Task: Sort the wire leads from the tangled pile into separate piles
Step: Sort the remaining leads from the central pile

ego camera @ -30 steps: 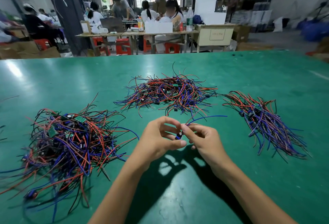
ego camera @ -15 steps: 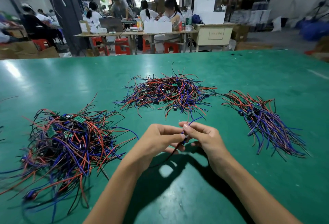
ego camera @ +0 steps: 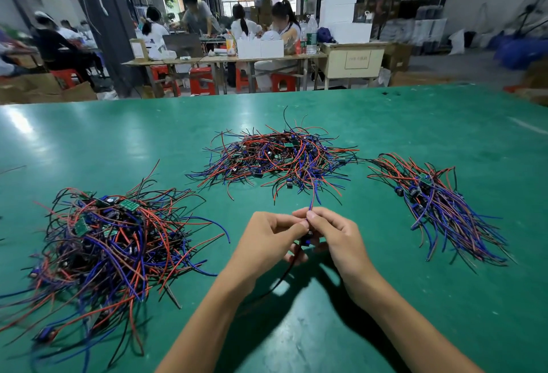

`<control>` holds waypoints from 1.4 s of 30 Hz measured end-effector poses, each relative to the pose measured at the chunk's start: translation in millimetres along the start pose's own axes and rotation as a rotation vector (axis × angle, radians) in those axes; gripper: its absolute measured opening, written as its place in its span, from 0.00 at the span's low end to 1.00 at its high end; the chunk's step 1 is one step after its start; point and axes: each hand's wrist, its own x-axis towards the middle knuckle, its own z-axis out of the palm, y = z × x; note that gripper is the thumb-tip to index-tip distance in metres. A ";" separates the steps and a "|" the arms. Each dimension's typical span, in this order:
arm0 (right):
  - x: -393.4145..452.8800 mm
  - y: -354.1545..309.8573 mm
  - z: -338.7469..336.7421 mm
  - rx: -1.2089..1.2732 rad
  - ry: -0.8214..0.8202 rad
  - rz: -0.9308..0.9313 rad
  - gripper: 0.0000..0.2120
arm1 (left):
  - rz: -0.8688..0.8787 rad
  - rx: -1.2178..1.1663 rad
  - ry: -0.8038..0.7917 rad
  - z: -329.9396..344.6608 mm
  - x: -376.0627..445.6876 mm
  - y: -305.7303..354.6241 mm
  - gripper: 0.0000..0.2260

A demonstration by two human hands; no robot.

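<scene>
Blue-and-red wire lead sits pinched between left hand and right hand, near the middle pile. Light and floppy, I'd judge; best gripped by its small component end, not the trailing wires.

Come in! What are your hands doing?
Both hands, left and right, pinching one wire. Three piles on table. Nothing blocking.

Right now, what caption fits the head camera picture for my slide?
Both hands, left hand and right hand, pinch one wire lead between three wire piles on a green table.
</scene>
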 end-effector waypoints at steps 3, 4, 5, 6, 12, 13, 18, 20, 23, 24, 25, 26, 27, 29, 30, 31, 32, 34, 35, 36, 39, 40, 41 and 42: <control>-0.1 3.6 7.3 0.028 0.093 -0.021 0.14 | 0.063 0.003 0.001 7.2 -1.9 -0.3 0.10; 0.2 4.6 9.6 0.046 0.127 -0.007 0.14 | 0.079 0.029 0.008 8.7 -1.7 -0.3 0.11; 0.3 4.3 11.9 0.081 0.155 0.016 0.14 | 0.088 0.058 0.012 9.2 -1.5 -0.3 0.11; 0.7 4.1 14.0 0.118 0.174 0.036 0.14 | 0.092 0.084 0.011 8.9 -0.4 0.0 0.11; 7.8 4.7 14.9 0.139 0.289 0.099 0.13 | 0.029 0.111 -0.095 5.6 0.1 1.3 0.09; 9.7 4.3 12.5 0.124 0.313 0.095 0.13 | 0.016 0.115 -0.117 6.0 -0.7 1.3 0.09; 19.6 4.0 -1.0 0.124 0.439 0.078 0.13 | -0.060 0.162 -0.226 8.7 -1.8 1.1 0.08; 21.4 4.7 -3.3 0.157 0.461 0.087 0.13 | -0.077 0.178 -0.259 9.5 -2.7 0.9 0.08; 22.0 6.9 -3.5 0.162 0.455 0.074 0.12 | -0.094 0.168 -0.310 7.6 -3.9 1.3 0.08; 21.8 7.9 -3.4 0.146 0.451 0.053 0.12 | -0.101 0.160 -0.329 6.7 -3.8 1.5 0.08; 20.2 8.7 -3.6 0.101 0.449 0.009 0.12 | -0.110 0.148 -0.347 5.6 -4.1 1.8 0.08; 18.7 9.7 -4.3 0.013 0.451 -0.065 0.12 | -0.121 0.131 -0.363 4.9 -4.4 2.3 0.08; 16.9 10.5 -5.5 -0.104 0.451 -0.172 0.12 | -0.134 0.108 -0.382 3.7 -5.2 3.0 0.08; 14.9 10.2 -7.9 -0.295 0.433 -0.399 0.10 | -0.156 0.059 -0.421 1.2 -6.8 5.0 0.09; 15.2 9.7 -8.4 -0.320 0.433 -0.463 0.10 | -0.161 0.042 -0.431 -0.7 -7.6 5.8 0.10; 16.3 8.4 -8.1 -0.286 0.437 -0.461 0.10 | -0.162 0.036 -0.431 -3.1 -7.9 6.7 0.10; 17.7 6.5 -7.0 -0.201 0.428 -0.400 0.10 | -0.161 0.037 -0.423 -5.7 -7.9 7.4 0.10; 18.9 4.0 -4.5 0.022 0.370 -0.173 0.11 | -0.157 0.052 -0.403 -10.8 -7.9 7.2 0.10; 18.5 2.5 -4.7 0.119 0.350 -0.047 0.12 | -0.157 0.057 -0.394 -12.5 -7.8 6.8 0.10; 19.0 2.1 -6.8 0.186 0.335 0.055 0.11 | -0.157 0.060 -0.385 -13.9 -7.5 6.3 0.10; 20.3 0.4 -13.5 0.332 0.239 0.205 0.14 | -0.135 0.020 -0.332 -17.5 -5.7 5.8 0.09; 21.3 0.3 -14.2 0.331 0.209 0.224 0.16 | -0.126 -0.033 -0.303 -18.3 -4.7 6.8 0.09; 20.9 -0.4 -13.3 0.280 0.182 0.221 0.15 | -0.118 -0.107 -0.268 -18.8 -3.6 8.8 0.10; 18.7 -0.1 -10.9 0.181 0.151 0.187 0.12 | -0.105 -0.193 -0.228 -19.2 -3.0 10.5 0.10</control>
